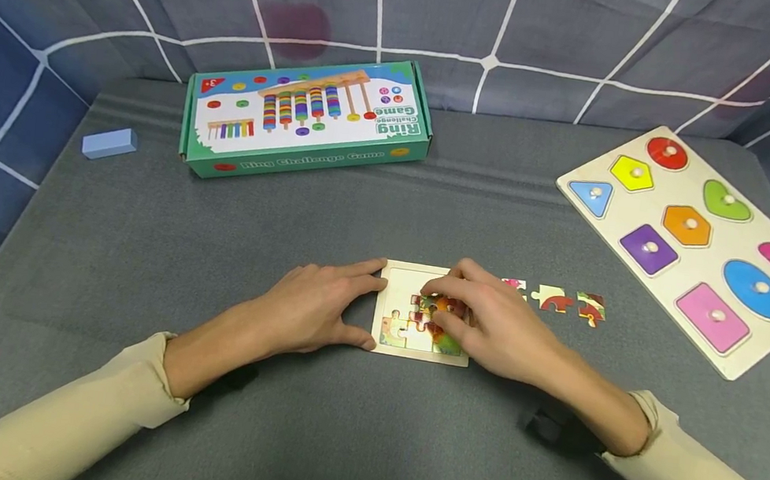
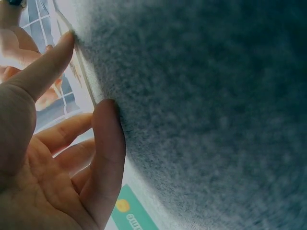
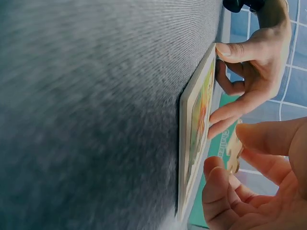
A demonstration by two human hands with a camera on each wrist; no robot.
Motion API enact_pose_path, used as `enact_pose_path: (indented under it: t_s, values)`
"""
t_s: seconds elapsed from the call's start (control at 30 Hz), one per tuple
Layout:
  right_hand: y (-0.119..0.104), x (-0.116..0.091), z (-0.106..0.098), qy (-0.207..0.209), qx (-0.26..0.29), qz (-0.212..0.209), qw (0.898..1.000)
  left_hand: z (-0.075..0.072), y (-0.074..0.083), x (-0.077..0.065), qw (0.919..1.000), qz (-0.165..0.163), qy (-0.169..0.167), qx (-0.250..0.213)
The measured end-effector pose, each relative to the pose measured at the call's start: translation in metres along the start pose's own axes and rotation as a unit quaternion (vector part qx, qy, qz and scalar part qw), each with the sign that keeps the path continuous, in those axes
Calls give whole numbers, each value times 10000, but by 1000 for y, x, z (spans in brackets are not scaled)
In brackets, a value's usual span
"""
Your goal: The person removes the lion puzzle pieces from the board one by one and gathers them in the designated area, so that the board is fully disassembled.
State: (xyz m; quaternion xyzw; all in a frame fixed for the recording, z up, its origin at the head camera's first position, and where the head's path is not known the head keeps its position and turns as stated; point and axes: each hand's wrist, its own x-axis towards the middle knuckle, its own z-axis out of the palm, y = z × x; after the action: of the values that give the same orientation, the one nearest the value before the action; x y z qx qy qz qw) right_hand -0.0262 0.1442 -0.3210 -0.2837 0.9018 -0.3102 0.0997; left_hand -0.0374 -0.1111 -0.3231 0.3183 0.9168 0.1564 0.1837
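Note:
A small square wooden puzzle tray (image 1: 396, 277) lies at the middle of the table, with several colourful pieces (image 1: 420, 341) set in its lower and middle parts. My left hand (image 1: 321, 300) touches the tray's left edge, its fingers toward the upper corner and its thumb at the lower corner. Over the right part of the tray, my right hand (image 1: 499, 328) pinches a jigsaw piece (image 3: 234, 153) between thumb and fingers. In the right wrist view that piece stands tilted above the tray. Part of the tray is hidden under the right hand.
Loose jigsaw pieces (image 1: 552, 299) lie right of the tray, one partly behind the right hand. A knobbed shape board (image 1: 657, 291) lies at far right. A green ring game box (image 1: 306, 120) stands at the back, and a blue block (image 1: 109, 144) sits back left.

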Motion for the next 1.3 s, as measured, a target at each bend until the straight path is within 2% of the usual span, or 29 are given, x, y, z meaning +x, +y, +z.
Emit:
enact_pose_path:
  t_s: [0.3, 0.67, 0.93, 1.3]
  values:
    - [10, -15, -6, 3, -158, 133, 9998, 0, 0, 0, 10000, -32, -8, 29]
    - [14, -25, -18, -58, -165, 86, 9998, 0, 1, 0, 10000, -37, 44, 18]
    - [16, -37, -34, -177, -286, 361, 9988, 0, 2, 0, 10000, -62, -54, 47]
    - [24, -54, -38, 99, -238, 328, 9991, 1, 0, 0, 10000, 14, 39, 43]
